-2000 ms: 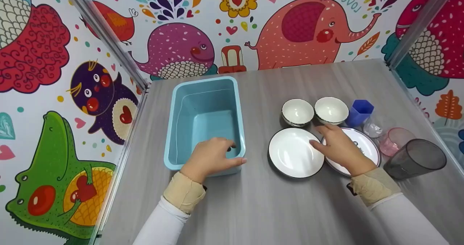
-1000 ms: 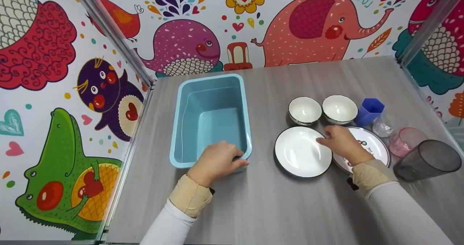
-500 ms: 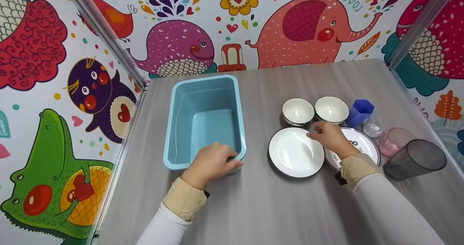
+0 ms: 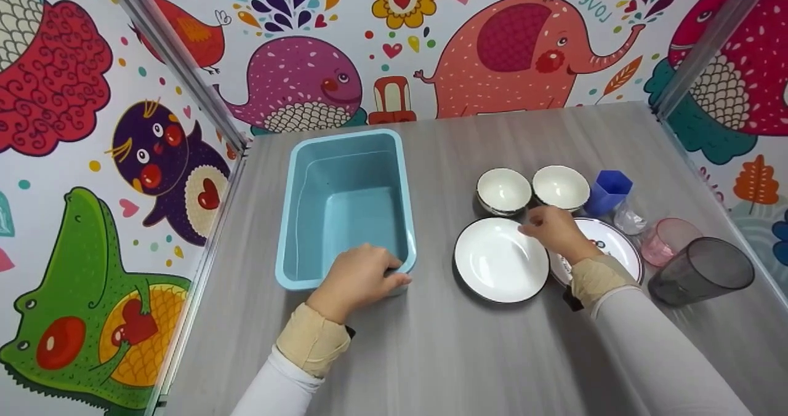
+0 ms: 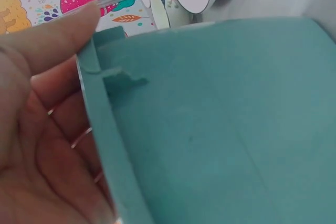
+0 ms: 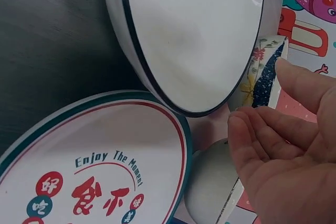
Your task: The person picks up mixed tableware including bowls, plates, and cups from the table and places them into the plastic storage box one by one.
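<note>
My left hand (image 4: 357, 280) grips the front right corner of a light blue plastic bin (image 4: 406, 213). In the left wrist view, the thumb and curled fingers lie on either side of the bin's rim (image 5: 97, 93). My right hand (image 4: 557, 231) hovers with bent fingers and nothing in them, where two plates meet. One is a white plate (image 4: 498, 259) with a dark rim; the other, a plate with printed lettering (image 4: 622, 250), is partly hidden under the right hand. Two white bowls (image 4: 503, 188) stand just behind, their flowered outside (image 6: 262, 74) showing in the right wrist view.
Right of the bowls are a blue angular cup (image 4: 609, 191), a small clear crumpled-looking object (image 4: 630, 220), a pink transparent cup (image 4: 665, 244) and a tall dark grey tumbler (image 4: 702, 274). Cartoon-printed walls (image 4: 394, 47) enclose the grey table (image 4: 443, 354) at the back and sides.
My left hand has closed from over the bin's corner onto its rim. The right hand has shifted slightly left, its fingers drawing closer together. Bin and dishes stay in place.
</note>
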A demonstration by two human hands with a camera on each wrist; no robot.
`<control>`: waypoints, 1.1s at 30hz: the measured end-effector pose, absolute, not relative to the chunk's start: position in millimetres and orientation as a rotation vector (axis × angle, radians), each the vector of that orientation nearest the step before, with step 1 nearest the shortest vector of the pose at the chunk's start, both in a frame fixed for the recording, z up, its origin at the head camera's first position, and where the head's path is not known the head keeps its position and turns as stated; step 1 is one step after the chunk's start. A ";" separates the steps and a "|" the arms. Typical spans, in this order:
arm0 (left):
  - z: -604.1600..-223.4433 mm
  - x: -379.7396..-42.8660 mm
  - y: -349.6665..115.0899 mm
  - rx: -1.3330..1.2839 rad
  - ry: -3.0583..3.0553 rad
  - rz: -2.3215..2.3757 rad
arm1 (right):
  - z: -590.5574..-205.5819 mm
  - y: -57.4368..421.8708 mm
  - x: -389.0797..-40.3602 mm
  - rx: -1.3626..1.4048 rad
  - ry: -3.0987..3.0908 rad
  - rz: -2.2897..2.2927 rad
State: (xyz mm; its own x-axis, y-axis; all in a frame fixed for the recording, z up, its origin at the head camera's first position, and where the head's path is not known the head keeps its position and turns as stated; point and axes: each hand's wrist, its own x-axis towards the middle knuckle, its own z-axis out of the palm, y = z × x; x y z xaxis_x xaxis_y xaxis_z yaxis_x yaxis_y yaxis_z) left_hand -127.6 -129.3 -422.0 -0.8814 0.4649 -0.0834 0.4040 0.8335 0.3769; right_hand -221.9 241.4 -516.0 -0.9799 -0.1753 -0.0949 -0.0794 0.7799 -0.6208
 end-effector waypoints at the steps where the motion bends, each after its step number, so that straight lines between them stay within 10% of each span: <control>1: -422.2 -127.1 -129.6 0.674 2.840 0.534 | -517.1 240.9 -222.4 -0.205 2.824 -0.980; 33: -424.0 -124.1 -126.5 0.671 2.863 0.519 | -546.6 232.2 -235.5 -0.204 2.860 -0.886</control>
